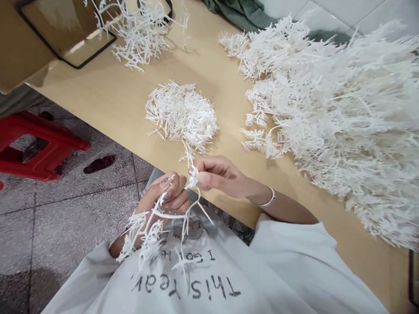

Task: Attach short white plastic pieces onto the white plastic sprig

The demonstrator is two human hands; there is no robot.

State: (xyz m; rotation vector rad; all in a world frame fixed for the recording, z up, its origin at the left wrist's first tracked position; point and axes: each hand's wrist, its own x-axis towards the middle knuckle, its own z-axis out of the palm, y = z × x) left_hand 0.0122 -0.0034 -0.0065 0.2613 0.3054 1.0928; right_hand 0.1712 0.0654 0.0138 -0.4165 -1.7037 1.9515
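My left hand is closed around a white plastic branched frame whose comb-like clusters hang down over my white shirt. My right hand pinches a small cluster of white plastic pieces at the top of that frame, just off the table's near edge. Right beyond my hands a small round heap of loose white plastic pieces lies on the tan table.
A very large pile of white plastic frames fills the table's right side. Stripped white runners lie at the far left beside a black-edged sheet. Green cloth at the back. A red stool and a sandal are on the floor.
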